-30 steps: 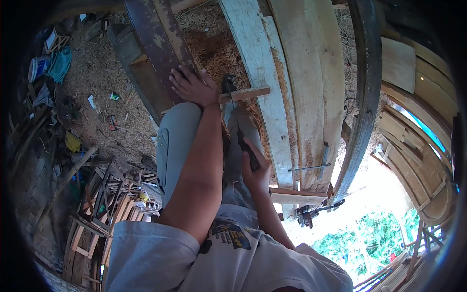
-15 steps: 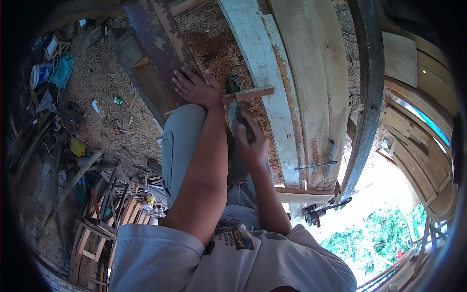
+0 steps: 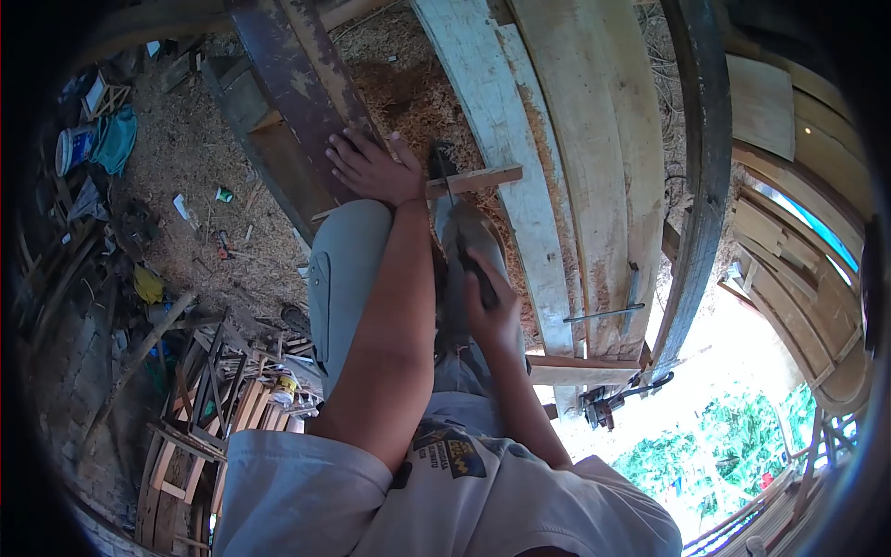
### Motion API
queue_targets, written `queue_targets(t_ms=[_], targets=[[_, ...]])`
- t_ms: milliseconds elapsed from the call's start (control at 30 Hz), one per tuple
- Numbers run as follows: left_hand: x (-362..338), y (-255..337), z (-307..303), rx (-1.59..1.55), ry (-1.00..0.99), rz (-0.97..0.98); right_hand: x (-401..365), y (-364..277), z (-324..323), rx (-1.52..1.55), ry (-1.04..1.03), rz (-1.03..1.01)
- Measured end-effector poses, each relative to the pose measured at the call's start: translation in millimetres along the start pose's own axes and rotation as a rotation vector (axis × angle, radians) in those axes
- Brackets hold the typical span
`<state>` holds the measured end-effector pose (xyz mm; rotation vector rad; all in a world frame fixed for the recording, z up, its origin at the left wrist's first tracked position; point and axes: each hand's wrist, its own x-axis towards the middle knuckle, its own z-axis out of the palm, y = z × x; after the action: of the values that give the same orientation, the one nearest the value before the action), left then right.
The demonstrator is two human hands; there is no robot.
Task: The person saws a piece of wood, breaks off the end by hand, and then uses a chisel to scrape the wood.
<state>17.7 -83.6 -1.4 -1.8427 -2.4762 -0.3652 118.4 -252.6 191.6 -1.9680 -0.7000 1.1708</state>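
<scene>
My left hand (image 3: 376, 169) lies flat with its fingers spread on the dark, worn board (image 3: 302, 79), close to a narrow wooden strip (image 3: 483, 179). That strip runs crosswise from the dark board to a whitish plank (image 3: 501, 111). My right hand (image 3: 492, 306) is wrapped round the dark handle of a handsaw (image 3: 447, 181). The saw's thin blade reaches up to the strip and crosses it just right of my left hand. My knees are below the strip, the left one near my left wrist.
Wide planks (image 3: 594, 139) and a thick dark beam (image 3: 701, 186) extend on the right. A metal clamp (image 3: 603, 314) sits on the planks. Scrap wood (image 3: 251, 399) and a white bucket (image 3: 74, 148) are at the left. Sawdust covers the ground.
My right hand has moved down toward my body with the saw, drawing the handle away from the strip. My left hand has stayed in place on the board.
</scene>
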Motion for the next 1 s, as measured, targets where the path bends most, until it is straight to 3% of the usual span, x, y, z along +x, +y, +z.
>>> queue_targets(t_ms=[67,200,267,400,600,700,767,900,1000], targets=[[-1,0,2,-0.007,0.004,0.004,44,-15,20,-0.051,-0.071,0.109],[-1,-1,2,-0.017,0.004,0.001,12,-4,3,-0.018,-0.009,0.119],[0,1,3,-0.025,0.012,0.005,-26,6,-15,-0.101,-0.010,-0.057],[0,0,1,-0.019,0.053,0.016,49,-8,24,-0.018,-0.026,0.106],[-1,-2,2,0.000,0.014,0.018,-21,9,-7,-0.058,-0.010,-0.018],[-2,-1,2,-0.029,0.028,0.011,40,4,22,-0.083,-0.009,0.012],[0,-2,3,-0.015,0.024,0.009,35,-5,19,-0.081,0.014,0.020],[-2,-2,5,-0.010,0.023,0.009,-27,4,-16,-0.046,-0.016,-0.009],[-3,-3,6,-0.003,0.022,0.001,33,-1,17,-0.168,0.026,-0.035]])
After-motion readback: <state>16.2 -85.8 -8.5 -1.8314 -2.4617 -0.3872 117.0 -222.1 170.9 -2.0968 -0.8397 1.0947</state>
